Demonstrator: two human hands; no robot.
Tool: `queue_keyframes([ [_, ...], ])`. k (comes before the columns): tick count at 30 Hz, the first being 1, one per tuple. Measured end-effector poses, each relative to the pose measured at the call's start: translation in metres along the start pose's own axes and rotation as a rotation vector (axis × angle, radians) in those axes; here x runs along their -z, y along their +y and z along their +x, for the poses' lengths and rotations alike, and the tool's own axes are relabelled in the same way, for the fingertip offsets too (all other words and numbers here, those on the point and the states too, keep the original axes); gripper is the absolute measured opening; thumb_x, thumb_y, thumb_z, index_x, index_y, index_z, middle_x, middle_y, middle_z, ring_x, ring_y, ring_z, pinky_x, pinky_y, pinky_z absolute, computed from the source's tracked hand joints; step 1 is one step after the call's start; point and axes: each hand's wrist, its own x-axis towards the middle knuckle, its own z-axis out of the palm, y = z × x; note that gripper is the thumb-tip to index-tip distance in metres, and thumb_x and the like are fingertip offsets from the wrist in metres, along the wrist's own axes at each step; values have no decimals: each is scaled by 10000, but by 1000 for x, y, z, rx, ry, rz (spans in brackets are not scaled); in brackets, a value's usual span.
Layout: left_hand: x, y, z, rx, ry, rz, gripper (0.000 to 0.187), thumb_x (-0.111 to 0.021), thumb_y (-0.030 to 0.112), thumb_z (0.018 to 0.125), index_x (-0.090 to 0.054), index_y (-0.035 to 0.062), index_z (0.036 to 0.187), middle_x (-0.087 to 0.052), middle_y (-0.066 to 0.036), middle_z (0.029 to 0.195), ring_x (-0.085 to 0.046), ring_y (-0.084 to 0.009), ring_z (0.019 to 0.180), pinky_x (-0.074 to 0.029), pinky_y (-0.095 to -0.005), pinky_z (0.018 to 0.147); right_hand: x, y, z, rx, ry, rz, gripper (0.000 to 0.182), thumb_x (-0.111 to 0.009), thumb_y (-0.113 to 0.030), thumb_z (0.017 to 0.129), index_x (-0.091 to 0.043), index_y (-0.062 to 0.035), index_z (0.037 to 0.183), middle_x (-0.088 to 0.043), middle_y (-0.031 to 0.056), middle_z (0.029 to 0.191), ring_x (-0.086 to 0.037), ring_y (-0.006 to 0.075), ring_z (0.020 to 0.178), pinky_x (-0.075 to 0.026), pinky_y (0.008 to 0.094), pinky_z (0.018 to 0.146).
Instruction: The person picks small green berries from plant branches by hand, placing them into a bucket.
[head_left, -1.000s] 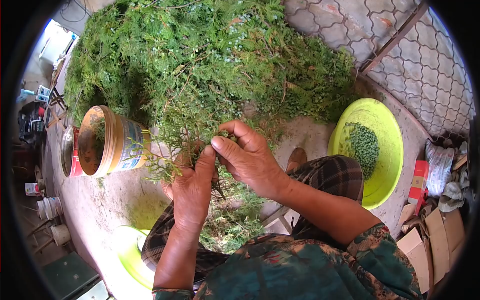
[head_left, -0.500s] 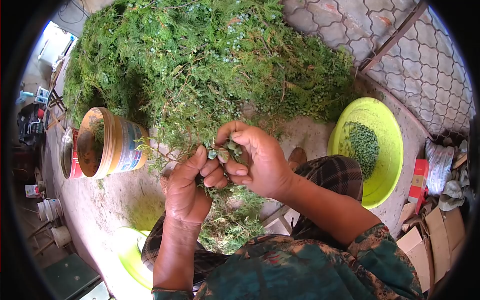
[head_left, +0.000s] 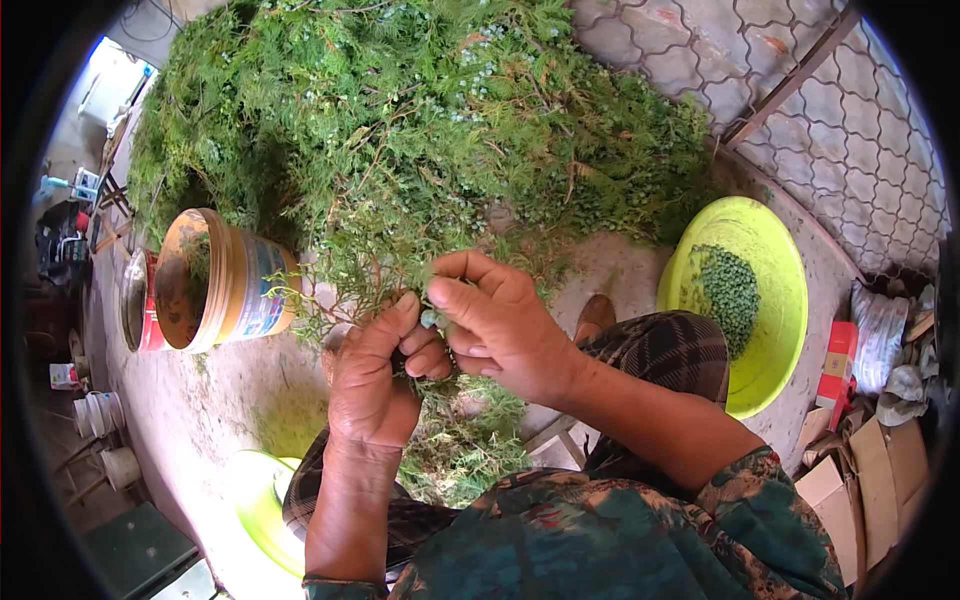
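My left hand [head_left: 376,372] pinches a leafy evergreen sprig [head_left: 338,298] between thumb and curled fingers. Close against it, my right hand [head_left: 512,328] is closed, its thumb and forefinger at a small blue-green cone [head_left: 429,318] by the left fingertips. What else lies inside the right fist is hidden by the fingers. Beyond both hands rises a big heap of cut evergreen branches [head_left: 400,130] dotted with similar pale cones. On the right, a yellow-green basin [head_left: 785,270] holds a pile of loose green cones [head_left: 728,298].
An orange-brown bucket [head_left: 232,285] lies tipped on the left, beside a red container [head_left: 143,300]. Another yellow-green basin [head_left: 250,505] is near my left knee. Stripped sprigs [head_left: 460,450] lie between my legs. Cardboard [head_left: 880,480] is at right; wire mesh [head_left: 840,130] stands behind.
My right hand has turned and closed further, so the several cones that showed in its palm are now mostly covered. My left hand keeps its place on the sprig.
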Motion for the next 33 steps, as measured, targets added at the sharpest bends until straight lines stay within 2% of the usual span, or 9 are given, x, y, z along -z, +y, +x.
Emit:
queue_keyframes([
  [7,3,-4,7,20,-9,-108,147,-559,204,899,-494,110,806,-351,43,647,-331,-84,573,-303,-251,558,8,5,-1,-55,18,427,152,-436,-155,842,-460,-66,962,-490,36,767,-372,59,483,-291,212,367],
  [10,8,-5,10,-65,-4,-164,190,-557,193,903,-468,113,756,-351,47,637,-333,-85,574,-307,-248,563,1,4,-7,-84,104,-28,183,-478,-209,869,-474,-74,993,-471,9,759,-347,41,498,-286,189,409],
  [15,-2,-9,7,-122,100,33,212,-553,194,905,-468,100,734,-353,40,618,-345,-88,580,-311,-248,564,-3,7,-3,-2,69,-139,227,-569,-283,895,-486,-87,974,-452,-51,664,-347,-5,487,-254,161,405],
  [18,0,-6,7,-105,71,59,221,-534,200,914,-467,96,731,-352,37,613,-345,-89,577,-313,-248,561,0,2,0,-56,77,-195,214,-528,-242,889,-509,-33,933,-591,45,723,-396,34,479,-312,191,374],
  [23,8,5,9,35,-14,-341,198,-481,199,936,-427,104,772,-331,38,630,-325,-81,558,-307,-250,555,14,-7,4,-217,-111,360,147,-451,-178,841,-521,-49,822,-522,10,687,-353,52,438,-281,196,344],
  [27,24,19,18,2,-70,-625,191,-446,172,948,-406,69,793,-365,2,695,-357,-113,623,-348,-277,617,29,-85,-27,190,-17,110,210,-442,-218,895,-522,-63,777,-504,5,649,-303,39,362,-251,188,315],
  [31,24,27,14,-81,20,-621,157,-445,149,940,-446,-2,895,-451,-62,803,-435,-189,748,-398,-306,720,131,-152,-117,781,550,-329,208,-473,-244,898,-517,-44,934,-489,22,739,-380,49,458,-321,171,353],
  [32,32,25,14,-53,-65,-677,175,-453,158,935,-462,-16,949,-482,-87,858,-462,-225,797,-408,-314,766,175,-152,-138,772,1054,-671,290,-536,-278,852,-526,-30,1004,-523,33,794,-452,74,521,-383,210,433],
  [33,30,25,12,-57,-63,-680,175,-453,158,935,-462,-16,949,-482,-87,858,-462,-225,797,-408,-314,766,245,-153,-167,442,1357,-1234,399,-584,-260,808,-509,-13,1111,-560,48,811,-527,118,599,-437,259,530],
])
